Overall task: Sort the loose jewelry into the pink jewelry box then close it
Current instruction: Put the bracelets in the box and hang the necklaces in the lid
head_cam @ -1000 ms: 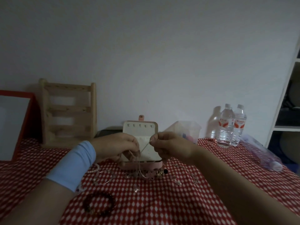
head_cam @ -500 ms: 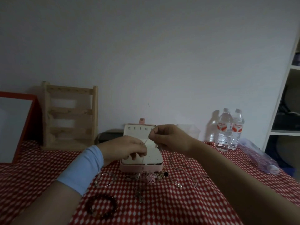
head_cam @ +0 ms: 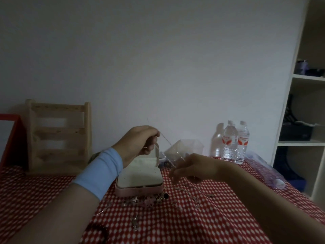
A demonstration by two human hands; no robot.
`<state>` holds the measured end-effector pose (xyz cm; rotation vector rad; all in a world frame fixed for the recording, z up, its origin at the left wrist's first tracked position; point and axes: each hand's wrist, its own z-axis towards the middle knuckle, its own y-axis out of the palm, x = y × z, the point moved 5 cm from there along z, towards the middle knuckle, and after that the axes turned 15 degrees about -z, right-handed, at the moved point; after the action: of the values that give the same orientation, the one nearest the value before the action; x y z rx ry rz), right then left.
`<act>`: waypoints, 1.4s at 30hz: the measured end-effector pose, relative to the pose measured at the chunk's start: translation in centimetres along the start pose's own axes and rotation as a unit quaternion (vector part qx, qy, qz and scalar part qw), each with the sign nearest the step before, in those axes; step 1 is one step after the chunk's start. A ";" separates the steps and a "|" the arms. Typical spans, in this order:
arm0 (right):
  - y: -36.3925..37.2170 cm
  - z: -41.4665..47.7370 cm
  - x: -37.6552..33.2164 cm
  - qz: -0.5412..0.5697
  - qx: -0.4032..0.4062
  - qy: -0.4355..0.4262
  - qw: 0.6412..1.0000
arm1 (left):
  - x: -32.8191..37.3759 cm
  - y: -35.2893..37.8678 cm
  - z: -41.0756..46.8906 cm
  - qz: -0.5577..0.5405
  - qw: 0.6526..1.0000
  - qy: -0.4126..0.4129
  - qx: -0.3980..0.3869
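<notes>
The pink jewelry box stands open on the red checked tablecloth, its cream lid upright behind my left hand. My left hand, with a light blue wrist sleeve, is raised above the box and pinches one end of a thin silver chain. The chain stretches down to the right to my right hand, which holds its other end just right of the box. Loose jewelry lies scattered in front of the box: small rings, charms and a pink piece. A dark beaded bracelet lies at the bottom, partly hidden by my left arm.
A wooden rack and a red-framed board lean on the wall at the left. A clear plastic container sits behind the box, two water bottles to its right. A white shelf unit stands at the right.
My left hand rose above the box with one chain end while my right hand dropped lower and to the right, drawing the chain out taut. The camera view tilted up.
</notes>
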<state>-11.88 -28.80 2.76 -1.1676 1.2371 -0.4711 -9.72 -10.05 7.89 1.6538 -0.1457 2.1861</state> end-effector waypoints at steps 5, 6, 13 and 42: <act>-2.9 -2.0 3.5 -0.008 0.089 0.061 0.994 | -0.7 2.8 2.7 0.312 0.949 0.044 -0.026; -3.5 -2.2 4.4 -0.003 0.104 0.072 0.992 | -1.4 3.2 3.2 0.381 0.923 0.034 -0.050; -5.6 -1.7 10.5 -0.009 0.138 0.123 0.983 | -6.4 6.4 6.7 0.469 0.872 -0.051 -0.132; -4.6 4.7 17.3 -0.179 0.180 0.170 0.952 | -14.1 6.1 12.4 0.526 0.838 -0.047 -0.138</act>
<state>-0.67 -42.67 -1.97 -1.0198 1.1633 -1.1603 2.37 -23.06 -0.83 1.6819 -1.6602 2.5482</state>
